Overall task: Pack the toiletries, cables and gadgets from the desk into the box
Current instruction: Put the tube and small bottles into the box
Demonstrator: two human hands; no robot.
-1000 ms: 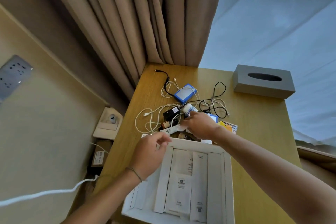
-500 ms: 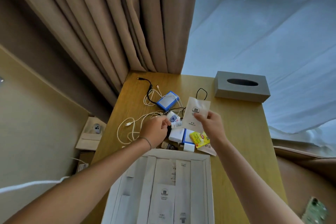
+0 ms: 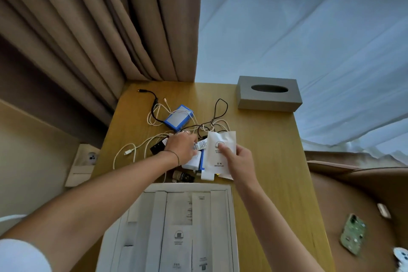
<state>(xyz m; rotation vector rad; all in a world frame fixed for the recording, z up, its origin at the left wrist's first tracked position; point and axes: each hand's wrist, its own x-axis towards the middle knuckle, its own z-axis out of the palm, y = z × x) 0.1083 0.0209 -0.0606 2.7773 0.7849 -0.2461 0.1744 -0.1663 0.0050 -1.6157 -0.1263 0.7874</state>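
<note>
Toiletries, cables and gadgets lie in a heap at the middle of our wooden desk, just beyond the far rim of the white box, which sits at the near edge and already holds flat white packets laid side by side. Our right hand pinches a white shower-cap sachet between thumb and fingers, lifted over the pile. Our left hand, a thin band at its wrist, is curled down on the heap around a small printed tube; we cannot tell whether it has closed on it fully. A blue-edged pack rests farther back, with white cables and a black cable looped around it, and a small dark bottle lies just before the box. A grey tissue box stands at the desk's far right corner. Brown curtains hang behind the desk on the left, pale sheer fabric on the right. A phone in a green case lies on a brown surface beside the desk.
</note>
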